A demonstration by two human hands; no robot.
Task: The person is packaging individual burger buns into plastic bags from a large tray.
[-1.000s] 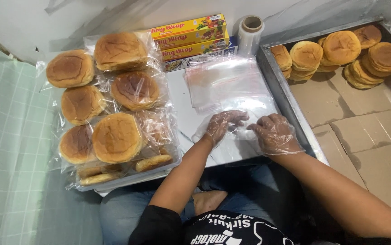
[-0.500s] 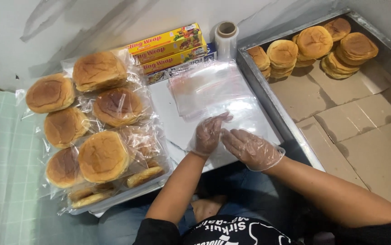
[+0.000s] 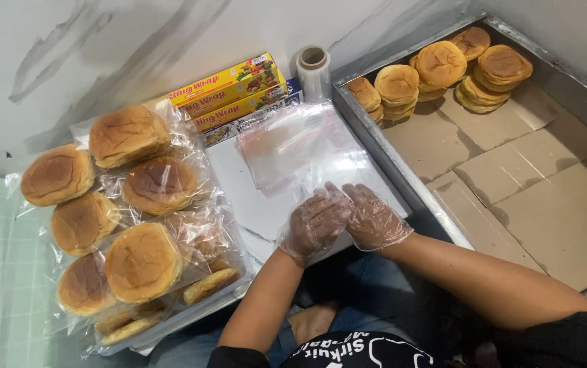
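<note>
Head view: both gloved hands, left hand [image 3: 315, 223] and right hand [image 3: 373, 217], have drawn together over the clear bags [image 3: 293, 146], fingers curled, grip contents unclear

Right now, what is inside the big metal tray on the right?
The metal tray holds stacked unwrapped buns in its far corner, on flattened cardboard sheets lining the bottom. The tray floor beneath the cardboard is covered, so it cannot be seen.

Even, soft indoor light; faint glare on clear plastic bags [image 3: 293, 146]; gloved hands slightly motion-blurred; lower corners dim.
</note>
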